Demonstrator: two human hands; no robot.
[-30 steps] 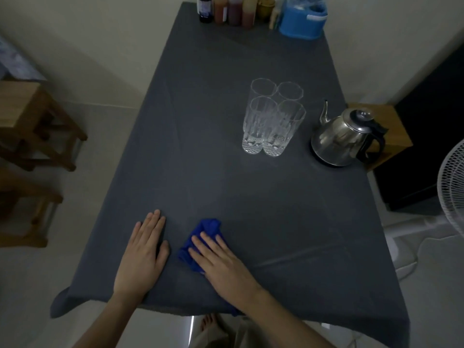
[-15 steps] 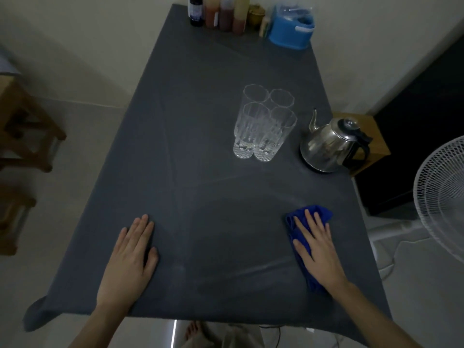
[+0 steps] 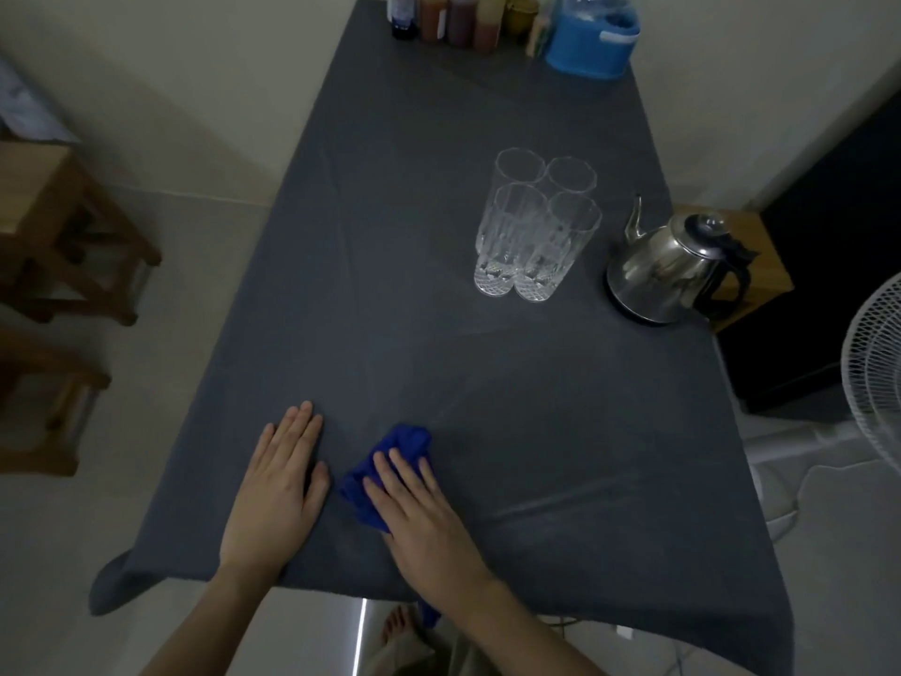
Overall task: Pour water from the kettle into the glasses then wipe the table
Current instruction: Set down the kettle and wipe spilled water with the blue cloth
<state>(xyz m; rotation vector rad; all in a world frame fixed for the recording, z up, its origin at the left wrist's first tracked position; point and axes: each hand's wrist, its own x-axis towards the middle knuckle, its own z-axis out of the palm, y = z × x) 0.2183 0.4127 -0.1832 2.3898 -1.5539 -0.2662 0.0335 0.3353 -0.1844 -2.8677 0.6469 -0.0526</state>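
From the head camera, everything is placed relative to the kettle (image 3: pixel 675 268), which stands on its base near the right edge of the grey-covered table (image 3: pixel 390 295). Just left of the kettle, four tall cut-pattern glasses (image 3: pixel 531 226) cluster in a tight square, touching one another; how much water they hold is hard to tell in the dim light. Well toward the near edge from the kettle, and to its left, a blue cloth (image 3: pixel 385 461) lies bunched on the table. The right hand (image 3: pixel 421 524) lies flat and spread on top of it, fingers extended, pressing down rather than clenching. The left hand (image 3: pixel 278 495) rests open and empty on the table just left of the cloth, likely bracing the cover. The cloth looks soft, light and limp, so it is best driven with a flat palm over its middle; it may bunch or drag the loose table cover. The glasses look fragile and tippy, so wiping near them calls for care.
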